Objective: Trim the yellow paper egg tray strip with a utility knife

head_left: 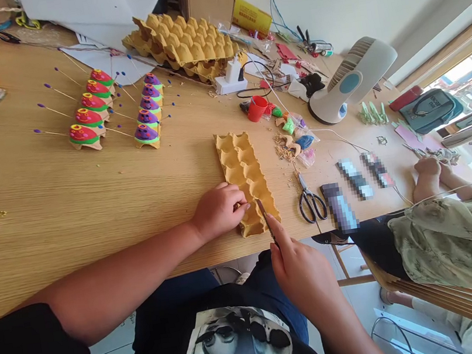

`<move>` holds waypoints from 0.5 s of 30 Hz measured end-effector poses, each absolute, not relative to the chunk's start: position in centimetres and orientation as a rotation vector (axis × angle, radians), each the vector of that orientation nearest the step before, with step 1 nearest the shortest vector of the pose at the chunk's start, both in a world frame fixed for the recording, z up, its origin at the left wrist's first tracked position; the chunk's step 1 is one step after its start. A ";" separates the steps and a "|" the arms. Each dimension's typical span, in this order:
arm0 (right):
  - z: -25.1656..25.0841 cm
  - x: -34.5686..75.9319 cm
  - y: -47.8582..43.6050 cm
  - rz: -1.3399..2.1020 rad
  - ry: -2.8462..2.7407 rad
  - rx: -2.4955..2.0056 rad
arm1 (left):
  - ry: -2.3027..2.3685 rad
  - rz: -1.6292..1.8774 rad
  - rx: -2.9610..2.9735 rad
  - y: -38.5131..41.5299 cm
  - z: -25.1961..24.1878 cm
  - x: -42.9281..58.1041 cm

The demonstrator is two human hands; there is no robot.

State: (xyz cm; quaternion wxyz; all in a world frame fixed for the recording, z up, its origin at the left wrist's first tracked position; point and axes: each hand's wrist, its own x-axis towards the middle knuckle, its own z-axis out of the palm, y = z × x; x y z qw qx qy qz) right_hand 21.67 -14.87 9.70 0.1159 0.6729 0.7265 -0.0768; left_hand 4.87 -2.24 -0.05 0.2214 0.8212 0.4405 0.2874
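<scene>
A yellow egg carton piece [243,164] with two rows of cups lies hollow side up near the table's front edge. My left hand [220,209] rests on its left side, fingers curled over the rim; whether they pinch it is hidden. In my right hand [297,262] is a thin knife [265,217], index finger along its back. The blade tip touches the carton between the two rows, right of my left fingers. Black-handled scissors [308,199] lie to the right of the carton.
Painted carton pieces [91,101] with pins stand at the back left. Behind are stacked egg trays [184,40], a power strip [231,83], a red cup [256,108] and a white fan [350,80]. Phones [341,208] lie right, near another person's arms [429,180].
</scene>
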 end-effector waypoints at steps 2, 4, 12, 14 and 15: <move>9.7 21.5 -14.9 -0.218 2.112 1.967 | 1.213 0.796 2.266 -2.2 0.0 4.9; 9.7 21.3 -14.8 -0.201 2.092 1.955 | 1.212 0.800 2.262 -2.2 -0.1 4.9; 9.8 20.7 -14.0 -0.149 2.067 1.884 | 1.233 0.784 2.276 -2.3 0.1 4.9; 9.9 20.7 -14.0 -0.137 2.049 1.870 | 1.232 0.786 2.263 -2.3 0.2 4.9; 9.8 20.7 -14.0 -0.131 2.045 1.865 | 1.226 0.788 2.260 -2.3 0.2 4.9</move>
